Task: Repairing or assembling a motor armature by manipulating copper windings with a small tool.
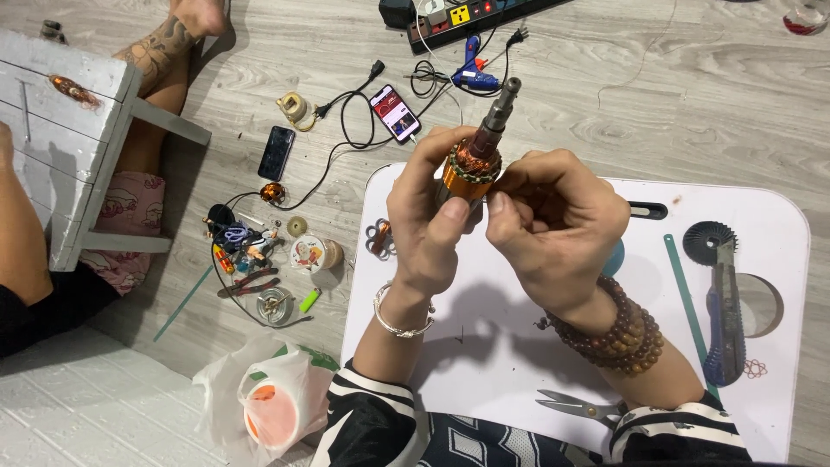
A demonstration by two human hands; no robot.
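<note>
- So, both hands are up over the white lap table [484, 346], wrapped around a motor armature [474, 164]: copper windings, orange insulation band, steel shaft poking up and away.
- Left hand [430, 220] has its fingers curled round the left side of the core, thumb pressed on the orange band. It's a firm grasp, not loose.
- Right hand [553, 229] is clenched around the right side, thumb tip meeting the band next to the left thumb. Whether anything small is pinched in there, I can't tell.
- Doing it well, I reckon: keep the grip on the core and band, not the windings, since the wire enamel probably scratches easily. Turn it by the shaft and keep it over the table so anything dropped lands there.
- On the table: a blue utility knife [723, 333] at the right, a green strip [687, 298] beside it, scissors [577, 405] near the front edge.
- Packages and labels: a round tin with a pictured lid [309, 253] sits on the floor left of the table, a thin plastic bag holding an orange-and-white tub [270, 413] lower left, and a power strip with a yellow square sticker [459, 15] at the top.
</note>
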